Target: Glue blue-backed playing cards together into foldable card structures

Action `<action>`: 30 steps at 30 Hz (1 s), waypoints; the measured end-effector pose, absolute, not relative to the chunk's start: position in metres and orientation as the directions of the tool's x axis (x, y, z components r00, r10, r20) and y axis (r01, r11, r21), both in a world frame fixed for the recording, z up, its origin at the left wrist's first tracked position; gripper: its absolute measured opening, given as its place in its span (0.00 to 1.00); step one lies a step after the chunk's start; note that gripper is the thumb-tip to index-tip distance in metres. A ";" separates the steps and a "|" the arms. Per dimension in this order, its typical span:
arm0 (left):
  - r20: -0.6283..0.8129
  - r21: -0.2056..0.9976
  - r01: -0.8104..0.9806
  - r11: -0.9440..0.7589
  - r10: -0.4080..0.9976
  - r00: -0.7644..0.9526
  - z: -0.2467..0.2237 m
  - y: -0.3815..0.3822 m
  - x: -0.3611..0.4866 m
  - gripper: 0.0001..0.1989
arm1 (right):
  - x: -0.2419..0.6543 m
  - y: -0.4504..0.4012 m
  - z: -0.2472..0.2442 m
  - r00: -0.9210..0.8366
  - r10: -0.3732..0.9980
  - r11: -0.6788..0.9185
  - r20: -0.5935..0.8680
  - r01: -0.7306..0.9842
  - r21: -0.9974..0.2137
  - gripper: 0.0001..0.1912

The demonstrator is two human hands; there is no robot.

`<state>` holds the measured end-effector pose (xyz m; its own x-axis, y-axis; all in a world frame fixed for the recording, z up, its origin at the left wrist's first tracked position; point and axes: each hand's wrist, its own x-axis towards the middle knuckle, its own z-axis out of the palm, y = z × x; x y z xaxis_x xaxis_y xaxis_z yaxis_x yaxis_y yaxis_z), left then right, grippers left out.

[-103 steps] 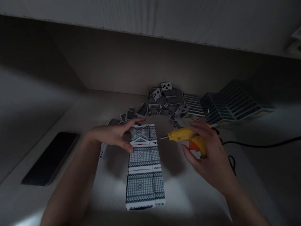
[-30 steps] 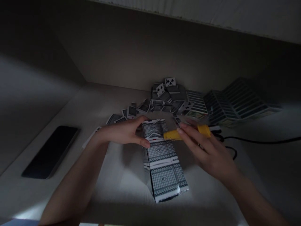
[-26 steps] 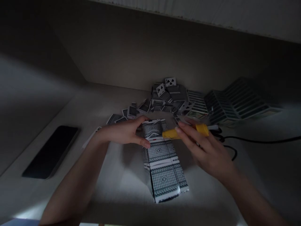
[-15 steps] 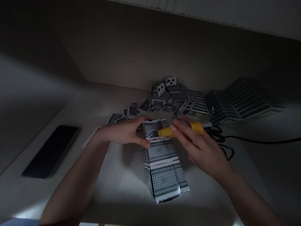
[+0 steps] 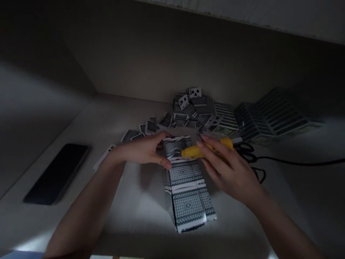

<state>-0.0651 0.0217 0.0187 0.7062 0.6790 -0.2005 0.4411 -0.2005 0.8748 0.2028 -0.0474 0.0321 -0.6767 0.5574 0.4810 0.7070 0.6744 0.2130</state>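
Observation:
In the head view, a long box-like structure made of playing cards [image 5: 185,174], patterned backs outward, lies in front of me. My left hand [image 5: 148,151] grips its far left end, thumb on the near side and the other fingers partly hidden behind it. My right hand [image 5: 226,167] is closed around a yellow hot glue gun [image 5: 192,151], whose front end is over the far section of the card structure. A short white stick [image 5: 237,140] juts out behind the glue gun. Dim light hides whether its tip touches the cards.
Loose playing cards [image 5: 188,111] are heaped against the back wall, with more scattered to the left. Folded striped card panels [image 5: 277,115] stand at the back right. A black cable [image 5: 296,163] runs off right. A dark phone [image 5: 58,174] lies at left.
My right hand has shifted slightly, its fingers re-settling around the glue gun, and the gun's rear end has risen a little. My left hand and the card structure stay nearly still.

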 end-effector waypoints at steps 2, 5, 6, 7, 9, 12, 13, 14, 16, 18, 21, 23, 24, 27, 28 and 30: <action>-0.204 0.879 0.435 -0.196 0.671 0.713 0.017 0.022 -0.066 0.37 | 0.205 -0.047 0.033 -0.625 0.573 0.664 0.529 0.733 0.147 0.34; -0.207 0.886 0.423 -0.189 0.656 0.726 0.018 0.021 -0.066 0.42 | 0.205 -0.046 0.033 -0.552 0.610 0.646 0.569 0.762 0.046 0.36; -0.206 0.892 0.413 -0.185 0.646 0.735 0.018 0.020 -0.066 0.44 | 0.205 -0.046 0.033 -0.536 0.622 0.637 0.571 0.770 0.029 0.36; -0.202 0.900 0.396 -0.181 0.630 0.749 0.019 0.020 -0.066 0.46 | 0.204 -0.046 0.033 -0.528 0.633 0.630 0.567 0.776 0.020 0.35; -0.191 0.915 0.360 -0.181 0.591 0.784 0.021 0.019 -0.066 0.44 | 0.202 -0.047 0.031 -0.530 0.648 0.627 0.547 0.779 0.011 0.35; -0.164 0.911 0.344 -0.227 0.566 0.808 0.022 0.019 -0.066 0.39 | 0.199 -0.047 0.029 -0.552 0.666 0.635 0.502 0.772 0.006 0.33; -0.155 0.905 0.346 -0.248 0.565 0.810 0.022 0.019 -0.066 0.39 | 0.199 -0.047 0.029 -0.557 0.670 0.636 0.491 0.772 0.009 0.33; -0.149 0.901 0.346 -0.262 0.563 0.813 0.022 0.019 -0.066 0.41 | 0.199 -0.047 0.028 -0.557 0.670 0.634 0.491 0.773 0.011 0.33; -0.139 0.903 0.334 -0.272 0.550 0.824 0.022 0.019 -0.066 0.45 | 0.199 -0.048 0.028 -0.555 0.670 0.633 0.493 0.774 0.011 0.33; -0.143 0.908 0.328 -0.261 0.542 0.828 0.021 0.018 -0.066 0.48 | 0.201 -0.048 0.029 -0.555 0.669 0.633 0.494 0.774 0.013 0.33; -0.151 0.915 0.326 -0.236 0.548 0.822 0.021 0.017 -0.065 0.48 | 0.201 -0.050 0.029 -0.564 0.671 0.629 0.481 0.777 0.032 0.33; -0.144 0.921 0.314 -0.230 0.547 0.824 0.021 0.017 -0.065 0.47 | 0.201 -0.052 0.030 -0.564 0.674 0.625 0.477 0.780 0.038 0.34; -0.135 0.924 0.304 -0.231 0.547 0.826 0.021 0.017 -0.065 0.47 | 0.200 -0.053 0.030 -0.564 0.675 0.626 0.477 0.779 0.036 0.34; -0.121 0.926 0.295 -0.235 0.554 0.824 0.019 0.016 -0.065 0.47 | 0.198 -0.057 0.030 -0.561 0.672 0.627 0.484 0.778 0.030 0.35; -0.115 0.925 0.294 -0.239 0.563 0.819 0.018 0.015 -0.065 0.48 | 0.198 -0.058 0.030 -0.558 0.674 0.627 0.484 0.779 0.024 0.35; -0.110 0.924 0.300 -0.237 0.588 0.802 0.017 0.015 -0.065 0.50 | 0.199 -0.059 0.028 -0.543 0.681 0.623 0.492 0.782 0.001 0.35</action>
